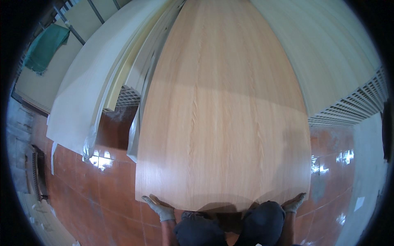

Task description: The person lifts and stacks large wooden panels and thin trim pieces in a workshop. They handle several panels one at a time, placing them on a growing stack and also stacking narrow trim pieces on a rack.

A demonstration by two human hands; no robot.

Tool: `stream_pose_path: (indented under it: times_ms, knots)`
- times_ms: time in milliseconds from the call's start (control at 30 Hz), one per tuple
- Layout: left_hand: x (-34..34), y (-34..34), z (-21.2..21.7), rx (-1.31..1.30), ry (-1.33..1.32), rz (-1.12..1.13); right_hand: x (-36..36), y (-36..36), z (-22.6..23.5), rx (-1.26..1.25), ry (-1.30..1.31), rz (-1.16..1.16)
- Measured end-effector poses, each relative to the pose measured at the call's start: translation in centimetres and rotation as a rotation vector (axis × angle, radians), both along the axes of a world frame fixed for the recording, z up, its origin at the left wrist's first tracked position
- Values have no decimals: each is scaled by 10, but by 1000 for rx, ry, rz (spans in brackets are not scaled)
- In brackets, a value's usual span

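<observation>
Knees low centre; my left hand [159,208] and right hand [294,202], gloved, fingers spread, grip the panel's [223,123] bottom corners; lifting evenly seems wise.

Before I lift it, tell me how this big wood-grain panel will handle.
The wood-grain panel is wide and thin, so it will likely flex and feel unwieldy. Left hand and right hand, both gloved, grip only its near edge. Its smooth face and the glossy tile floor suggest slipping.

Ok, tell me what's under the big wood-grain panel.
At the wood-grain panel's near edge, the left hand and right hand grip it above red floor tiles. Pale sheets show beside it; beneath is hidden.
</observation>
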State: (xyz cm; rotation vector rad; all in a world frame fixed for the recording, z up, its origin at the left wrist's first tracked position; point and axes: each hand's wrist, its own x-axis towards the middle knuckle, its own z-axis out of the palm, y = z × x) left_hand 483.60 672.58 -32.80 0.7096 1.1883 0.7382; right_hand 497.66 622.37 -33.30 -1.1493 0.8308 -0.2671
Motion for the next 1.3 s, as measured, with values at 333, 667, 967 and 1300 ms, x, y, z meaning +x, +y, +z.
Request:
stream_pose_path:
  times_ms: [333, 667, 967, 1300]
  knots:
    - [113, 52, -27, 83, -248, -111, 119, 32, -15, 167, -208, 114]
    - [188, 61, 0, -84, -87, 123, 204, 26, -45, 140, -93, 8]
    - [133, 74, -4, -120, 79, -119, 153, 8, -26, 149, 244, 303]
    - [-68, 81, 79, 198, 755, -840, 108, 23, 87, -771, 447, 1330]
